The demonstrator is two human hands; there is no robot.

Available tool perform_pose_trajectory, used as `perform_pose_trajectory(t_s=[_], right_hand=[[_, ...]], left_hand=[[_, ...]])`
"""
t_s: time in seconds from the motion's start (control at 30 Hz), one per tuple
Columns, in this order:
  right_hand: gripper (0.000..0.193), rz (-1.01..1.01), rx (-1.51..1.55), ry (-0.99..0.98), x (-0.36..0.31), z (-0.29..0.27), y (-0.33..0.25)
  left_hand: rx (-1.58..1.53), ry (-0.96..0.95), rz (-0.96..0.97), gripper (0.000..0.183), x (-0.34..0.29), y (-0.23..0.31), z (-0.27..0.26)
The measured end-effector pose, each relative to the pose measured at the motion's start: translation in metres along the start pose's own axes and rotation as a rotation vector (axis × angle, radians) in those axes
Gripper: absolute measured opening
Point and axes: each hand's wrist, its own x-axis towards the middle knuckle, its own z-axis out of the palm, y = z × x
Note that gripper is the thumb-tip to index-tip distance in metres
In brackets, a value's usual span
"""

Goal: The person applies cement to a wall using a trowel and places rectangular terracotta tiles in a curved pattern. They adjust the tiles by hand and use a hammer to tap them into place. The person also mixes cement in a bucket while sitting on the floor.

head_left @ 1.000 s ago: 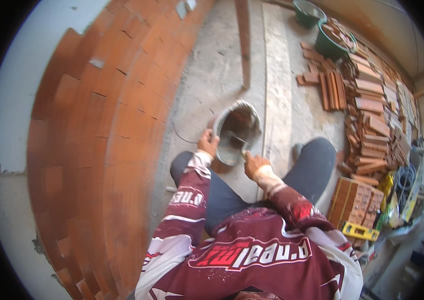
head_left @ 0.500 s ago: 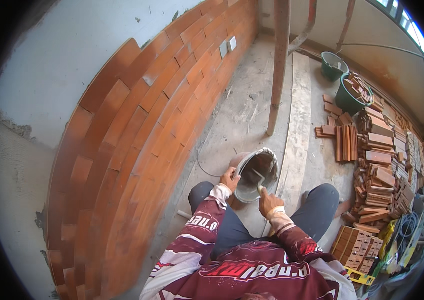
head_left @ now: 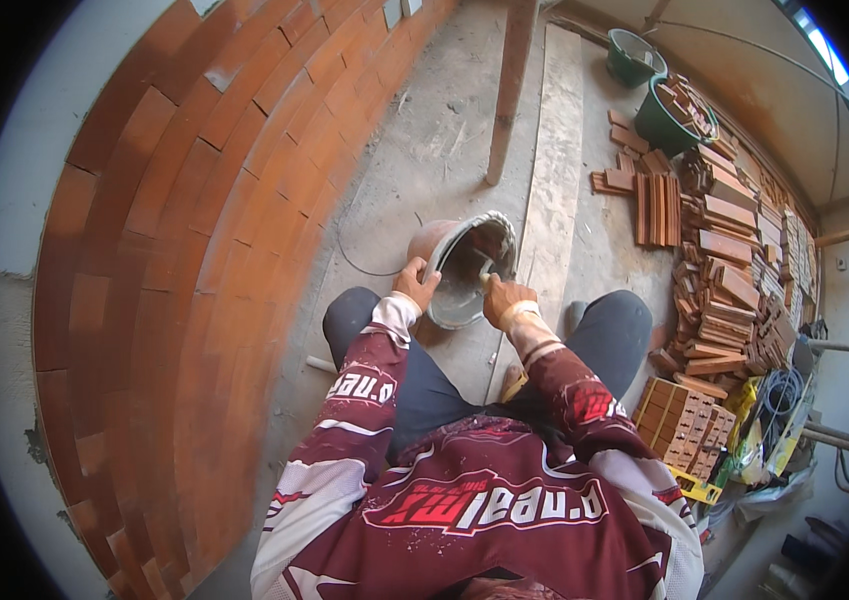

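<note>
A mortar-smeared bucket (head_left: 497, 222) lies tipped on the floor between my knees, its mouth facing me. My left hand (head_left: 417, 283) grips its rim on the left side, fingers wrapped round the edge. At the right side of the mouth, my right hand (head_left: 506, 298) is closed round the handle of a trowel (head_left: 485, 270). The trowel's blade reaches into the bucket and is hard to make out against the grey mortar inside.
Reddish-brown tiles cover the wall (head_left: 174, 250) on my left. A rusty post (head_left: 510, 100) stands beyond the bucket, next to a long plank (head_left: 556, 130). Tile stacks (head_left: 729, 270) line the right side, with green buckets (head_left: 666, 120) behind and a yellow level (head_left: 694, 487) nearer.
My view has shifted, so the bucket and both hands sit further left and higher. The trowel has turned in the bucket; my left hand still grips the rim.
</note>
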Motion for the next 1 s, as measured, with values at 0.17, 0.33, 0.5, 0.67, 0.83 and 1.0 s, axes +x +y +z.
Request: perform_pose_trajectory(t_s=[0.17, 0.33, 0.5, 0.67, 0.83, 1.0], right_hand=[[0.027, 0.004, 0.065, 0.012, -0.016, 0.017, -0.005], [0.033, -0.004, 0.114, 0.022, -0.033, 0.015, -0.015], [0.034, 0.049, 0.124, -0.030, -0.022, 0.043, 0.007], [0.039, 0.099, 0.396, 0.125, -0.039, 0.032, -0.016], [0.045, 0.274, 1.050, -0.105, 0.000, 0.025, -0.026], [0.050, 0.332, 1.471, -0.109, 0.026, 0.022, -0.020]], left_hand=[[-0.009, 0.048, 0.009, 0.030, 0.001, -0.003, -0.002], [-0.050, 0.005, 0.046, 0.030, 0.003, -0.014, -0.005], [-0.056, 0.069, 0.128, 0.028, 0.007, -0.021, 0.000], [-0.128, 0.129, -0.013, 0.026, 0.009, -0.030, 0.000], [-0.265, 0.198, -0.043, 0.025, 0.029, -0.046, 0.014], [-0.751, 0.054, -0.281, 0.024, 0.042, -0.030, 0.044]])
